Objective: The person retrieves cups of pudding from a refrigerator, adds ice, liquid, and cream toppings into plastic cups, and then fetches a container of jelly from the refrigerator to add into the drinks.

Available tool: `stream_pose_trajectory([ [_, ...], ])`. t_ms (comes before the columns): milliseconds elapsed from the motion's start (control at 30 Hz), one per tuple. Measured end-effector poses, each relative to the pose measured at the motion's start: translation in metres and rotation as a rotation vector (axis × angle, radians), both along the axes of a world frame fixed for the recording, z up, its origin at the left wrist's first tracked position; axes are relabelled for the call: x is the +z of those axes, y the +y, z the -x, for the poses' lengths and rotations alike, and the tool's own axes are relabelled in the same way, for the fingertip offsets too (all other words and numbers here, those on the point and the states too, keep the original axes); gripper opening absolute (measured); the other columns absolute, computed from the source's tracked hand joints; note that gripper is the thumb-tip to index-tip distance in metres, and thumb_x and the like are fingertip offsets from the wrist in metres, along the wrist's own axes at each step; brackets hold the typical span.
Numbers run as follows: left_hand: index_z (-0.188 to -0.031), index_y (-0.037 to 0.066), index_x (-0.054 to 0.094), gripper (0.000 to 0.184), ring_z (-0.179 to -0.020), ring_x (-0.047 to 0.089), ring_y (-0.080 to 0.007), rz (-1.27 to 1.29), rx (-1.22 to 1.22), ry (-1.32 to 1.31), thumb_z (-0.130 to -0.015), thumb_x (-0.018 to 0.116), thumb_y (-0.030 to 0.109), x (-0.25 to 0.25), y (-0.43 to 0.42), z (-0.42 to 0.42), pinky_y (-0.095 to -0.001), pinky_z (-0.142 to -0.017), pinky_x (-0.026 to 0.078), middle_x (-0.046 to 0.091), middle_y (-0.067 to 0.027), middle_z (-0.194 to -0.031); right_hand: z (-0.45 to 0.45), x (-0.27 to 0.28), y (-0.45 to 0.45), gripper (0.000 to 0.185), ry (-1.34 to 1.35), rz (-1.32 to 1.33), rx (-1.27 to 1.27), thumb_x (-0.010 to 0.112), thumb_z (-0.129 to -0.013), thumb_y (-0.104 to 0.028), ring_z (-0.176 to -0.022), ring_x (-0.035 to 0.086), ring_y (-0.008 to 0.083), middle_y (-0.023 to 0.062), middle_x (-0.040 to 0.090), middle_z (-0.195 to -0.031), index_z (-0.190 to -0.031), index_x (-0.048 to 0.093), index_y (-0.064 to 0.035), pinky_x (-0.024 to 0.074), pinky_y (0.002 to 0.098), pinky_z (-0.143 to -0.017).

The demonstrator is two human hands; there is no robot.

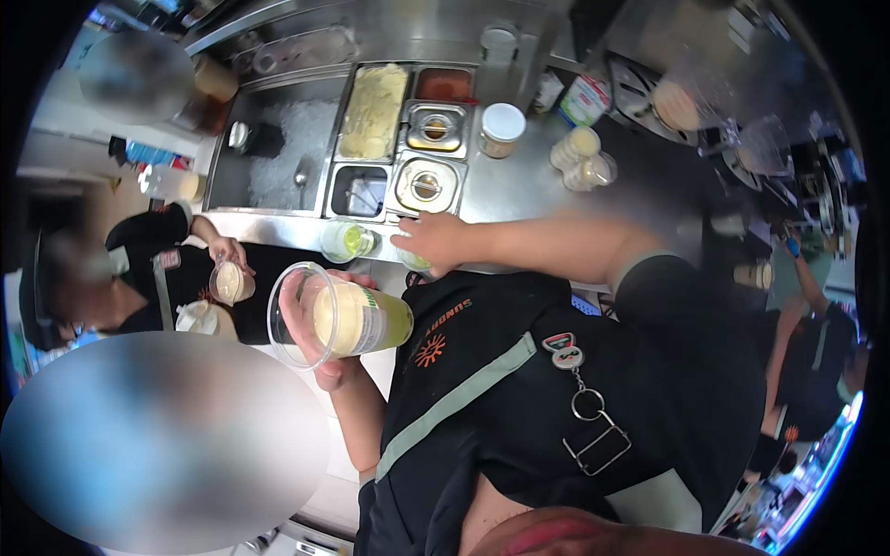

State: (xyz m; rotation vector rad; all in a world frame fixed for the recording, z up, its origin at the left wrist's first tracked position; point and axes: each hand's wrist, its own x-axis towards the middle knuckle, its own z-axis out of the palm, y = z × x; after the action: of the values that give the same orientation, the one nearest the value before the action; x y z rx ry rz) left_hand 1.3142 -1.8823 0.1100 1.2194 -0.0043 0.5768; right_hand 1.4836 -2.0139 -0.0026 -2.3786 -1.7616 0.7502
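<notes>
A clear plastic cup (366, 320) of pale yellow-green drink, with a label on its side, is held tilted in my left hand (324, 320), fingers wrapped round it. My right hand (431, 243) reaches across to the counter's front edge, its fingers round a small cup (413, 260) that they partly hide. Just left of it stands another clear cup with bright green contents (349, 241). Beyond are a metal pan of pale yellow food (374, 111), lidded steel pans (426, 185) and a white-lidded jar (502, 130).
An ice bin (295, 153) with a scoop sits at the back left. Small filled cups (584, 159) stand on the steel counter to the right. At the left, a co-worker's hand (227, 264) holds a cup. Another person (805, 371) is at the far right.
</notes>
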Motion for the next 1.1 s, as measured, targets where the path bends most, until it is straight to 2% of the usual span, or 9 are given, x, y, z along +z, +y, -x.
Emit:
stream_pose_trajectory([
  [200,-0.149,0.005,0.02,0.116,-0.102,0.062,-0.0393,-0.048,-0.296,-0.074,-0.069,0.073,0.069,-0.005,-0.028,-0.041,-0.0523,-0.089,0.052,0.051,-0.028,-0.117,0.02,-0.025,-0.034,0.103,-0.019,-0.209,-0.115,0.087,-0.063,-0.036,-0.13,0.045,0.0387,0.0135,0.034,-0.151,-0.148,0.034,-0.0162,0.0503,0.0468,-0.096],
  [267,-0.15,0.005,0.019,0.113,-0.102,0.061,-0.0394,-0.029,-0.412,-0.101,-0.071,0.071,0.068,0.001,-0.042,-0.063,-0.0519,-0.09,0.052,0.05,-0.0281,-0.118,0.013,-0.035,-0.063,0.092,0.002,-0.497,-0.25,0.087,-0.065,-0.037,-0.128,0.049,0.0338,0.015,0.045,-0.144,-0.143,0.043,-0.0152,0.0504,0.046,-0.095],
  [367,-0.15,0.004,0.017,0.109,-0.104,0.061,-0.0405,0.076,-0.539,-0.097,-0.076,0.066,0.068,0.013,-0.072,-0.089,-0.0521,-0.091,0.052,0.05,-0.028,-0.12,0.005,-0.056,-0.154,0.038,0.76,-0.879,-1.088,0.071,-0.085,-0.022,-0.095,0.062,0.0185,0.0102,0.065,-0.11,-0.117,0.061,-0.0061,0.0525,0.0332,-0.081],
  [400,-0.145,-0.001,0.023,0.111,-0.097,0.065,-0.0403,0.144,-0.509,-0.122,-0.07,0.073,0.063,0.014,-0.083,-0.099,-0.0498,-0.086,0.054,0.057,-0.0277,-0.115,-0.003,-0.054,-0.197,0.023,0.618,-0.849,-1.307,0.06,-0.09,-0.013,-0.085,0.061,0.0146,0.006,0.064,-0.098,-0.111,0.061,-0.0039,0.0513,0.0305,-0.074],
  [467,-0.146,-0.001,0.023,0.107,-0.099,0.065,-0.0407,0.18,-0.615,-0.172,-0.072,0.071,0.061,0.015,-0.097,-0.118,-0.0503,-0.087,0.054,0.057,-0.0276,-0.116,-0.023,-0.113,-0.273,0.016,0.491,-0.951,-1.786,0.059,-0.09,-0.021,-0.075,0.059,0.0143,0.0024,0.062,-0.087,-0.099,0.063,-0.0082,0.0477,0.0303,-0.065],
  [533,-0.146,-0.001,0.024,0.103,-0.102,0.065,-0.0406,0.231,-0.686,-0.185,-0.074,0.07,0.058,0.016,-0.111,-0.133,-0.0504,-0.087,0.054,0.058,-0.0268,-0.116,-0.036,-0.106,-0.307,0.015,1.014,-0.987,-2.106,0.062,-0.09,-0.027,-0.07,0.056,0.0126,-0.0003,0.059,-0.082,-0.091,0.061,-0.0122,0.042,0.0286,-0.058],
  [733,-0.144,0.0,0.029,0.093,-0.101,0.066,-0.0382,0.181,-0.805,-0.236,-0.077,0.066,0.053,0.021,-0.138,-0.16,-0.0475,-0.086,0.055,0.06,-0.0242,-0.116,-0.073,-0.12,-0.315,0.017,1.53,-1.231,-1.987,0.068,-0.089,-0.029,-0.066,0.054,0.0101,-0.0031,0.057,-0.077,-0.084,0.058,-0.0152,0.0385,0.0269,-0.056],
  [967,-0.143,0.001,0.031,0.092,-0.101,0.066,-0.0375,0.183,-0.824,-0.218,-0.077,0.068,0.054,0.023,-0.159,-0.167,-0.0471,-0.086,0.055,0.061,-0.0229,-0.116,-0.087,-0.117,-0.321,0.013,1.5,-1.14,-1.839,0.067,-0.088,-0.023,-0.063,0.055,0.0093,-0.0039,0.059,-0.072,-0.081,0.06,-0.0146,0.0399,0.026,-0.055],
  [1100,-0.144,0.002,0.029,0.094,-0.106,0.064,-0.0359,0.204,-0.829,-0.201,-0.076,0.073,0.05,0.012,-0.163,-0.168,-0.045,-0.09,0.053,0.059,-0.022,-0.118,-0.073,-0.108,-0.338,0.012,1.462,-1.208,-1.95,0.063,-0.087,-0.012,-0.08,0.065,0.0213,0.0058,0.062,-0.085,-0.098,0.059,-0.0073,0.0488,0.0331,-0.065],
])
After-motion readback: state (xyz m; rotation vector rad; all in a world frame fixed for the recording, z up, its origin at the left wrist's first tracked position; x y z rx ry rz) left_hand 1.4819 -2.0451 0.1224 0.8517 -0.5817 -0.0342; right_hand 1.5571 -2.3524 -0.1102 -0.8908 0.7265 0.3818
